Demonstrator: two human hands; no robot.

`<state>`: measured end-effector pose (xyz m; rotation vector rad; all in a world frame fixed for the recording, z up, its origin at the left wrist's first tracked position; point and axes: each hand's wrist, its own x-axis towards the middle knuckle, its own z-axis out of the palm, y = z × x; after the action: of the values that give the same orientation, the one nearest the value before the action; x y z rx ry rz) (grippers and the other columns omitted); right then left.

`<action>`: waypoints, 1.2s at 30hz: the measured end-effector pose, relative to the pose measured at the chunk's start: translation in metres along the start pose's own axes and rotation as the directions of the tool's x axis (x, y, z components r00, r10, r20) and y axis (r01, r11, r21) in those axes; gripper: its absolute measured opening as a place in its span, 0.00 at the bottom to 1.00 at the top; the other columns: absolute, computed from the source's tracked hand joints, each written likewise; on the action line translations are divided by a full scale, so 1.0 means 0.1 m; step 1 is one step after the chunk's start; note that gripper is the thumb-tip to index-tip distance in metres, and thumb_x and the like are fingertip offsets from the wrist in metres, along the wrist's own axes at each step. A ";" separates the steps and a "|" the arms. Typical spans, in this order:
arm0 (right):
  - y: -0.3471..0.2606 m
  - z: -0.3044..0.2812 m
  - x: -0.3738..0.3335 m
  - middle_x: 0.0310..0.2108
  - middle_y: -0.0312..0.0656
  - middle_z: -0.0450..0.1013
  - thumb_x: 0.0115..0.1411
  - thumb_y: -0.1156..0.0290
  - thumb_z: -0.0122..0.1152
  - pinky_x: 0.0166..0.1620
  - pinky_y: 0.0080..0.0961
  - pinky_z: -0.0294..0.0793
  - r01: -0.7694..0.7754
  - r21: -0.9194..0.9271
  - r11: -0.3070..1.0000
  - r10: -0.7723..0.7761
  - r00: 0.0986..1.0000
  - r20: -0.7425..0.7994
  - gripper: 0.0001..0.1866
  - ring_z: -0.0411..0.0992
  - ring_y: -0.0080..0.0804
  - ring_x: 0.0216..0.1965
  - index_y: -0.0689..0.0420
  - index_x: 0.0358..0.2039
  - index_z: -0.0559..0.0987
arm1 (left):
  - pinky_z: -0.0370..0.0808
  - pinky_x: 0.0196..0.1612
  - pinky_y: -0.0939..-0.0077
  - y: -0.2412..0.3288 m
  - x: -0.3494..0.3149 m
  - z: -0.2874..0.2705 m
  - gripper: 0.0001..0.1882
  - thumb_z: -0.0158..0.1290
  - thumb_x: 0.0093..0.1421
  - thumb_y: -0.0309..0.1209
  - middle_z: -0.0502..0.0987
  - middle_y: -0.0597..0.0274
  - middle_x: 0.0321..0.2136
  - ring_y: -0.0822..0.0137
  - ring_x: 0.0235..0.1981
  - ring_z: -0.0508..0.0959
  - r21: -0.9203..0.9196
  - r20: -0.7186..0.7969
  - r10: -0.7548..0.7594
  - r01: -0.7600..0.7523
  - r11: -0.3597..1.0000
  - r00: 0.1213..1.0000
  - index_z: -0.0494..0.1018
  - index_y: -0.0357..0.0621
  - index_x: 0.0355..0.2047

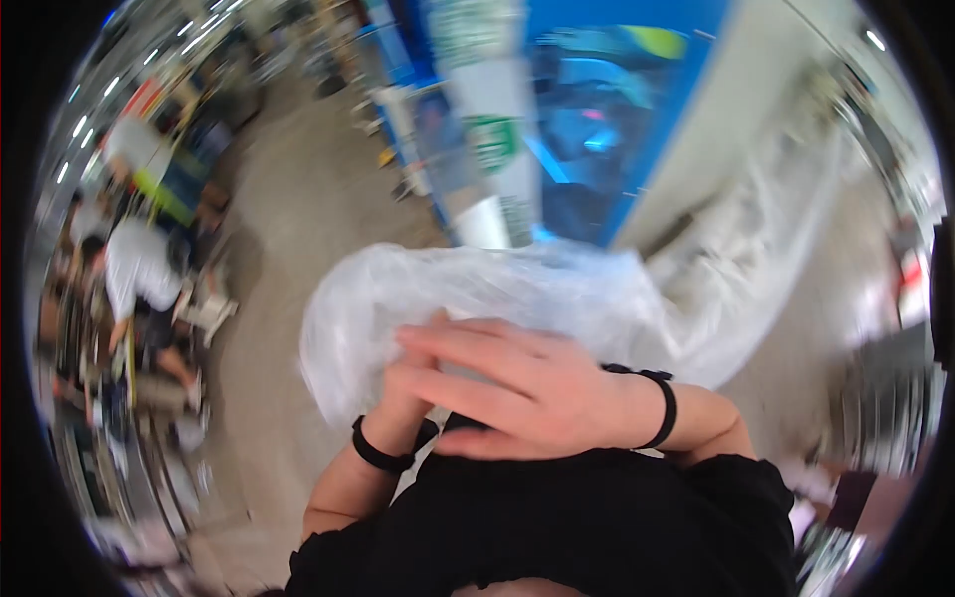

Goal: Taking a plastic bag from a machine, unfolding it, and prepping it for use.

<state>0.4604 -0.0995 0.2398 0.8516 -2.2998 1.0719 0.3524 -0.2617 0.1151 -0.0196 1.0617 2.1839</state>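
Observation:
My right hand (537,398) lies across my left hand in front of my chest, its fingers stretched out and a little apart. Behind it, my left hand (406,383) is mostly covered, and its fingers are hidden and blurred. A black band circles each wrist. Just beyond both hands spreads a crumpled, translucent plastic sheet (477,284). It bunches up in front of me and trails off toward the far right. Whether the left hand grips the plastic cannot be made out.
A blue-framed machine or cabinet (622,119) with a glossy panel stands straight ahead, blurred. On the left, a person in a white shirt (139,264) bends over equipment along the grey floor (288,189). Stacked dark objects (880,398) line the right side.

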 end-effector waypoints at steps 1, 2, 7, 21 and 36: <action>0.09 0.05 0.09 0.56 0.51 0.65 0.46 0.65 0.72 0.45 0.35 0.75 0.105 -0.126 0.987 -0.107 0.994 -0.014 0.37 0.73 0.47 0.45 0.61 0.56 0.68 | 0.73 0.51 0.64 0.15 -0.11 -0.23 0.20 0.52 0.62 0.39 0.74 0.53 0.48 0.60 0.46 0.76 -0.040 -0.086 0.061 -0.064 0.997 0.994 0.69 0.39 0.50; 0.14 0.14 0.17 0.56 0.51 0.65 0.43 0.66 0.73 0.47 0.35 0.74 0.220 -0.246 0.944 -0.236 0.971 -0.040 0.39 0.72 0.47 0.46 0.60 0.56 0.68 | 0.73 0.52 0.64 0.30 -0.24 -0.45 0.20 0.51 0.62 0.38 0.74 0.53 0.47 0.60 0.46 0.76 -0.061 -0.145 0.108 -0.118 0.991 0.984 0.69 0.38 0.49; 0.42 1.03 0.53 0.55 0.56 0.64 0.47 0.57 0.71 0.56 0.41 0.65 -0.082 0.078 0.994 0.062 0.970 0.233 0.45 0.63 0.55 0.56 0.64 0.61 0.60 | 0.72 0.53 0.59 0.87 -1.10 -1.32 0.22 0.44 0.65 0.40 0.77 0.53 0.44 0.57 0.47 0.76 -0.199 -0.359 0.309 -0.396 0.897 0.881 0.69 0.35 0.50; 0.48 4.22 1.48 0.45 0.36 0.74 0.68 0.63 0.49 0.49 0.28 0.72 -0.867 0.486 0.112 0.188 0.499 0.846 0.17 0.72 0.27 0.47 0.60 0.51 0.70 | 0.63 0.61 0.56 0.85 -2.84 -2.81 0.48 0.53 0.58 0.55 0.54 0.42 0.62 0.49 0.60 0.63 -0.022 -0.782 0.497 -0.814 0.581 0.376 0.44 0.33 0.64; -0.50 5.69 1.87 0.41 0.46 0.75 0.64 0.72 0.49 0.45 0.31 0.77 -0.907 0.418 -0.048 0.029 0.417 0.908 0.14 0.76 0.34 0.41 0.65 0.47 0.73 | 0.69 0.51 0.70 1.00 -3.54 -3.12 0.35 0.65 0.52 0.36 0.72 0.51 0.49 0.63 0.49 0.73 0.929 -0.319 0.878 0.066 0.365 -0.357 0.63 0.35 0.55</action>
<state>0.2818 -0.6398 0.0470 0.6320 -2.2682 3.4964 0.4757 -0.7268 0.0823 -1.3698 3.4738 1.9005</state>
